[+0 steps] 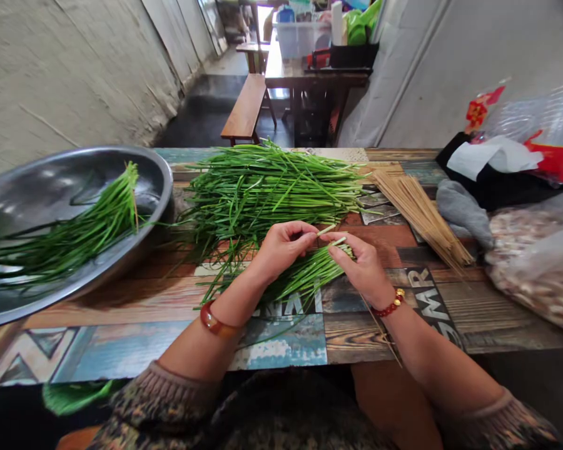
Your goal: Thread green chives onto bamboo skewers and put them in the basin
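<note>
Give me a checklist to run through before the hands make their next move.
1. Left hand has the stalk: ok, pinched between thumb and finger.
2. Right hand has a firm grip: cannot tell; its fingers are at the pale ends of the small bunch.
3. Stray leaves gathered up: not ok, they straggle between the big pile and the left forearm.
4. Sticks kept together: ok, most lie in one heap right of the pile.
5. Bundle in the bowl tied: cannot tell.
</note>
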`<state>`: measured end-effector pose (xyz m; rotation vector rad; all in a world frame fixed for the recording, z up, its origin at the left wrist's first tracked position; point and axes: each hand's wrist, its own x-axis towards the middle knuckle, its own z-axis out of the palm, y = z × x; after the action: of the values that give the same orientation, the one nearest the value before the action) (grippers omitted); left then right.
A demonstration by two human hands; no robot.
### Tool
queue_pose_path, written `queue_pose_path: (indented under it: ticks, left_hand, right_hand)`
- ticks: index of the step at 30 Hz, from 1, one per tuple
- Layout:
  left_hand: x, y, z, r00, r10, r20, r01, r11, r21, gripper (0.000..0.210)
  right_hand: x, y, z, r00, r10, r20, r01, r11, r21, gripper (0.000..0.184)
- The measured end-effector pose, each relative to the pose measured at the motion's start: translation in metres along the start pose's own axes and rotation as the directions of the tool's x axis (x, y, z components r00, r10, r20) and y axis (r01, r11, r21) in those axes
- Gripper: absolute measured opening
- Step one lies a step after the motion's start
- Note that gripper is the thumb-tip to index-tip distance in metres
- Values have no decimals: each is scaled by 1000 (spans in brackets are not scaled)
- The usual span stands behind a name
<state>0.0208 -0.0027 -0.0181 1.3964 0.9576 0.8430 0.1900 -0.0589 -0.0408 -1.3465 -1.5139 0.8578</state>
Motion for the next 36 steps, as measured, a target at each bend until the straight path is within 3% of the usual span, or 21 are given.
queue_pose_path:
  ticks: [30, 36]
  left_hand:
    - [-2, 0, 2, 1000, 16, 20, -16, 1000, 24, 22]
    - [-2, -3, 2, 996, 90, 4, -89, 990, 111, 19]
  right_hand:
    - [0, 4, 6, 999, -51, -9, 51, 998, 31, 22]
    - [0, 5, 7, 999, -51, -20, 51, 998, 23, 23]
